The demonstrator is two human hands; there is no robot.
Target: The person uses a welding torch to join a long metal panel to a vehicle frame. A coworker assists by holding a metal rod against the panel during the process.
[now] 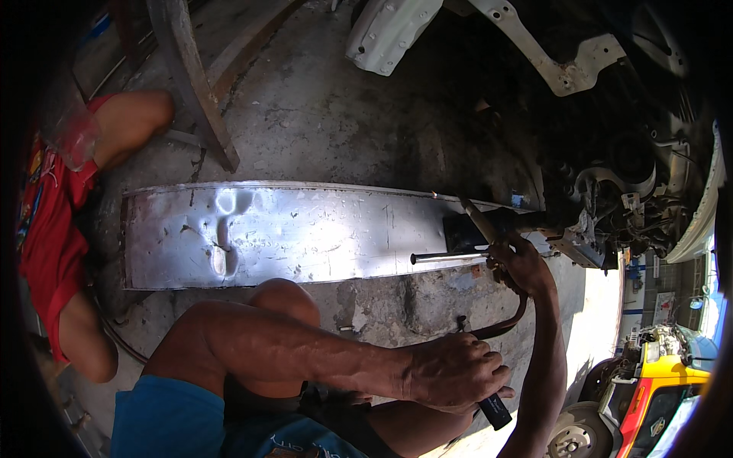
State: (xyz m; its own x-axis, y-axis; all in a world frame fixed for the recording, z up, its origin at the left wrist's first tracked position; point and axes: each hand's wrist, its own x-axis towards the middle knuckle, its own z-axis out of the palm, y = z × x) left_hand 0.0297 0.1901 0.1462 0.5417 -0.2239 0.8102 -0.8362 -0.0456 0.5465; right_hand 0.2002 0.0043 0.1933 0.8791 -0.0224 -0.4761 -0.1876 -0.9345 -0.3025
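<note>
My right hand (519, 263) is closed round a gas torch (479, 220), its slim neck pointing up-left. A small orange spot shows at the torch tip, above the panel's far edge. A shiny metal rod (449, 258) runs left from beside this hand; whether I grip it too is unclear. A brownish hose (510, 324) curves from the right hand toward my left fist. My left hand (454, 372) is closed round a dark tool (495, 412) with a black block-like end; its kind is unclear. Below the torch lies a long, dented silver metal panel (328, 237).
At left a person in red clothing (57, 237) sits by the panel's end. A metal leg (195, 84) stands at upper left. Vehicle underparts (618, 183) crowd the right, with a pale bracket (565, 65) above. A yellow-and-red vehicle (645, 389) stands at lower right.
</note>
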